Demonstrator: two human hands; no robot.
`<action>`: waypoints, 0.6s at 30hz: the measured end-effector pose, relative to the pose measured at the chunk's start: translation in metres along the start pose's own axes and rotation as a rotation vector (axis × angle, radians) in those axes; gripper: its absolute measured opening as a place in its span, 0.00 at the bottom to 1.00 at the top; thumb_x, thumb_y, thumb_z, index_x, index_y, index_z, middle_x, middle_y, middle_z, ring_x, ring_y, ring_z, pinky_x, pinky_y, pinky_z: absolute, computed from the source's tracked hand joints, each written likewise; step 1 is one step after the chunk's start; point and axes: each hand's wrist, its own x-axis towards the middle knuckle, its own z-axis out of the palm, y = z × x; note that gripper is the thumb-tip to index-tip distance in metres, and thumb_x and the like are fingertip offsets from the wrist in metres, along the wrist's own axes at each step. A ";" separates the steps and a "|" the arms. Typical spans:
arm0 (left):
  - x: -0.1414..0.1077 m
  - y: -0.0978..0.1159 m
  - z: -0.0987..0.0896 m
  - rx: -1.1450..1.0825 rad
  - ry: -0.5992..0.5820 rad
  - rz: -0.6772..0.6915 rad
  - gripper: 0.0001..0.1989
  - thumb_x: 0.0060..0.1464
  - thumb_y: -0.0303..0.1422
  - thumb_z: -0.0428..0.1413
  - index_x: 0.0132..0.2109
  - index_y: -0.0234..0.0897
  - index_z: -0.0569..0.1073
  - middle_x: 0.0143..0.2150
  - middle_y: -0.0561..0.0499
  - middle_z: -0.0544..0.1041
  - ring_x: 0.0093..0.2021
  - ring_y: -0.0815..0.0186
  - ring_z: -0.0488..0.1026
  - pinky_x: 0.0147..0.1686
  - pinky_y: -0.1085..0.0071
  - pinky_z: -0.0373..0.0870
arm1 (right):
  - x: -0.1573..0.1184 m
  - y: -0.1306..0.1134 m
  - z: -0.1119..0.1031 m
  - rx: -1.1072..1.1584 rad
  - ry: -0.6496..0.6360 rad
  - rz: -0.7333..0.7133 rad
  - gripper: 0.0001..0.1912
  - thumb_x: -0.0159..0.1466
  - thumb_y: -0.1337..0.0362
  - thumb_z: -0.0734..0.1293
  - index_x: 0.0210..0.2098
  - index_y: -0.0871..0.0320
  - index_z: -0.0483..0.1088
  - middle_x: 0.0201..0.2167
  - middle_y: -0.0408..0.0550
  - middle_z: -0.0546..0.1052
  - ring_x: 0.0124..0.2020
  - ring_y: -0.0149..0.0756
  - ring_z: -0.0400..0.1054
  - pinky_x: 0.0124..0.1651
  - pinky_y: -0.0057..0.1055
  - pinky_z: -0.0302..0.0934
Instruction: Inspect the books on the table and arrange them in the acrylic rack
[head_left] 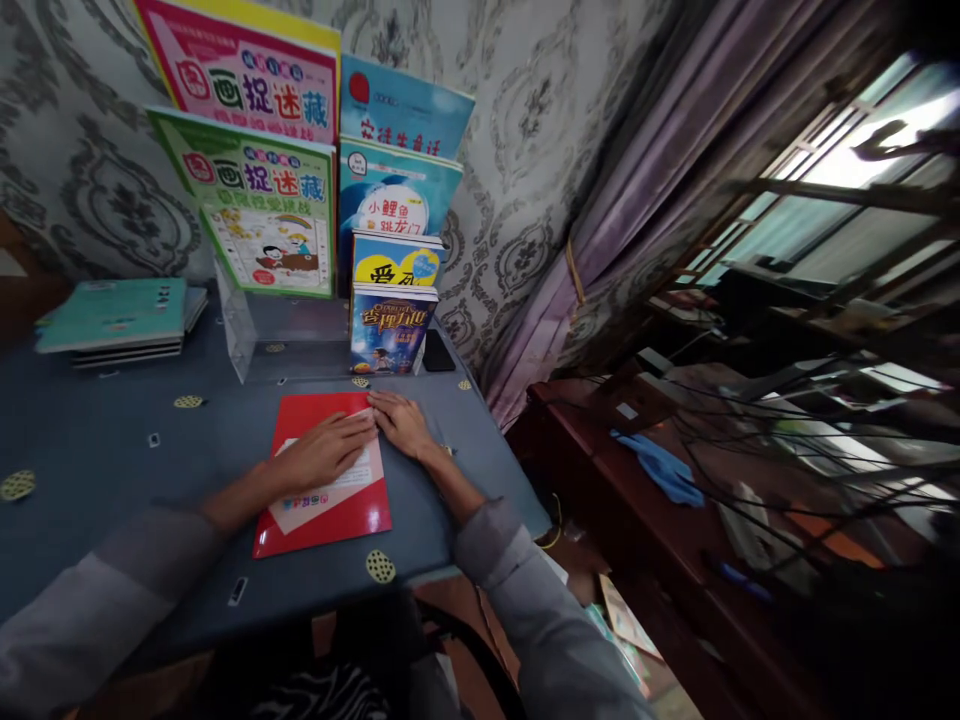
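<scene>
A red book (375, 508) with a pale slanted panel lies flat and closed on the grey-blue tablecloth. My left hand (324, 455) rests across it, palm down, with the fingers stretched toward its right edge. At the upper right corner of the book, my right hand (401, 424) lies with its fingers extended over the edge, fingertips close to those of my left hand. Both hands are open, and part of the panel is hidden under them.
Behind the red book stands a clear acrylic rack (281, 325) of upright picture books, including a green one (277, 225) and a small blue one (390, 335). A phone (439, 350) lies beside it. Teal books (127, 315) are stacked at left; a dark red desk (570, 430) with cables is at right.
</scene>
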 end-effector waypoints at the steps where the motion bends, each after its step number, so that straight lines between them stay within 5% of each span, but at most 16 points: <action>1: -0.005 0.008 -0.001 -0.015 -0.019 0.020 0.23 0.72 0.38 0.42 0.68 0.46 0.67 0.70 0.49 0.67 0.71 0.61 0.61 0.71 0.52 0.54 | 0.000 0.000 0.000 -0.001 0.000 -0.001 0.20 0.73 0.67 0.61 0.63 0.51 0.70 0.65 0.48 0.71 0.69 0.38 0.62 0.68 0.43 0.56; 7: -0.031 0.052 -0.007 -0.143 -0.090 0.130 0.23 0.72 0.37 0.42 0.70 0.48 0.63 0.70 0.51 0.68 0.72 0.62 0.61 0.73 0.54 0.51 | -0.001 0.000 -0.001 -0.003 -0.005 -0.009 0.22 0.72 0.61 0.65 0.64 0.57 0.69 0.65 0.53 0.71 0.69 0.42 0.61 0.69 0.44 0.55; 11: -0.038 0.062 -0.013 -0.175 -0.120 0.144 0.24 0.72 0.38 0.43 0.72 0.46 0.60 0.71 0.50 0.67 0.72 0.63 0.61 0.73 0.57 0.52 | -0.003 -0.002 -0.001 -0.011 0.000 -0.028 0.23 0.72 0.60 0.65 0.64 0.59 0.69 0.65 0.55 0.71 0.69 0.43 0.61 0.68 0.46 0.56; 14: -0.038 0.048 -0.015 -0.155 -0.092 0.155 0.24 0.72 0.38 0.44 0.72 0.46 0.60 0.71 0.50 0.67 0.71 0.63 0.61 0.73 0.58 0.53 | -0.005 -0.003 0.000 -0.029 0.015 -0.032 0.22 0.72 0.61 0.64 0.64 0.58 0.69 0.65 0.56 0.71 0.69 0.44 0.61 0.68 0.48 0.56; 18: -0.047 -0.003 -0.020 -0.054 -0.006 -0.025 0.24 0.72 0.39 0.43 0.71 0.45 0.61 0.72 0.49 0.64 0.72 0.62 0.60 0.71 0.58 0.56 | -0.006 -0.002 0.001 -0.054 0.007 -0.050 0.22 0.73 0.62 0.63 0.65 0.56 0.68 0.67 0.56 0.69 0.70 0.44 0.60 0.68 0.48 0.55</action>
